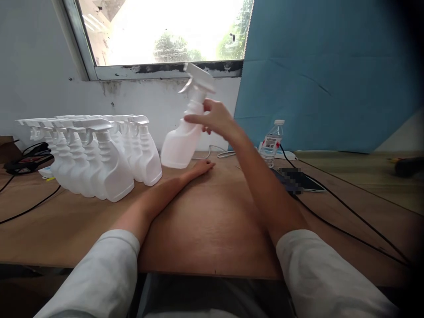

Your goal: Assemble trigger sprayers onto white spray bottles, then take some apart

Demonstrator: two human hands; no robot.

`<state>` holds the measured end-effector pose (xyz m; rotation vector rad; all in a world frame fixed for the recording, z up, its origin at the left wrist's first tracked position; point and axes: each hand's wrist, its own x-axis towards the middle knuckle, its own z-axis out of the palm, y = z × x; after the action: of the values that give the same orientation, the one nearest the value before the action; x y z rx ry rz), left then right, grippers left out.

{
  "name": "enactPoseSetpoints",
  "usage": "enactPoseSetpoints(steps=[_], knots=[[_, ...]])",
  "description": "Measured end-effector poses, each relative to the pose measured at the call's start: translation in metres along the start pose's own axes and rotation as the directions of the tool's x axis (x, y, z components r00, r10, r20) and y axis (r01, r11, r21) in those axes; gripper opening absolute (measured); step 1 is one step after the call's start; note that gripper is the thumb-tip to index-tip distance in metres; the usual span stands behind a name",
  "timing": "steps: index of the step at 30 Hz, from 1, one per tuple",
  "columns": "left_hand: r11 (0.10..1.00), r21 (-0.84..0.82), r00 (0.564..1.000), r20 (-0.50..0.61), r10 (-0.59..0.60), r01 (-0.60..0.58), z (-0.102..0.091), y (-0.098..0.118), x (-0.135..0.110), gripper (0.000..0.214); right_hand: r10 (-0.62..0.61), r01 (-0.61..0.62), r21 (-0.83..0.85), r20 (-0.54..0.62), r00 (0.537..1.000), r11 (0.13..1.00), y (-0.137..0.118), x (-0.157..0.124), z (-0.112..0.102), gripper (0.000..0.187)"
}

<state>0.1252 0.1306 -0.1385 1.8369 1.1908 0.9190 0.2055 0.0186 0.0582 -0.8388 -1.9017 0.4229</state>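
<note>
My right hand [213,118] grips the neck of a white spray bottle [183,141] and holds it tilted in the air above the wooden table [212,221], trigger head up toward the window. My left hand [202,166] lies on the table just under that bottle's base; its fingers look loosely curled with nothing visible in them. A cluster of several matching white spray bottles [99,154] stands upright at the left of the table, close to the raised bottle.
A small clear water bottle [272,142] stands at the back right, by a blue board [324,75]. A flat dark device [298,180] and black cables [347,221] lie to the right. More cables and dark items [23,161] sit far left.
</note>
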Motion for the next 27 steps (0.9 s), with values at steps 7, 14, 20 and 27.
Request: enactPoseSetpoints(steps=[7, 14, 20, 27], knots=[[0.931, -0.366, 0.997, -0.070, -0.037, 0.009, -0.008, -0.011, 0.014, 0.047, 0.271, -0.347, -0.382, -0.240, 0.932, 0.857, 0.095, 0.020, -0.060, 0.049], [0.829, -0.542, 0.991, -0.083, 0.108, -0.136, -0.009, -0.010, 0.009, 0.065, 0.331, -0.349, -0.261, -0.113, 0.937, 0.900, 0.135, 0.019, -0.063, 0.043], [0.804, -0.558, 0.977, -0.169, 0.131, -0.205, -0.003, -0.012, 0.012, 0.063, 0.289, -0.303, -0.119, -0.121, 0.950, 0.946, 0.132, 0.023, -0.058, 0.038], [0.796, -0.575, 0.980, -0.165, 0.115, -0.190, -0.006, -0.013, 0.012, 0.063, 0.163, -0.147, 0.074, -0.311, 0.936, 0.986, 0.132, 0.027, -0.046, 0.034]])
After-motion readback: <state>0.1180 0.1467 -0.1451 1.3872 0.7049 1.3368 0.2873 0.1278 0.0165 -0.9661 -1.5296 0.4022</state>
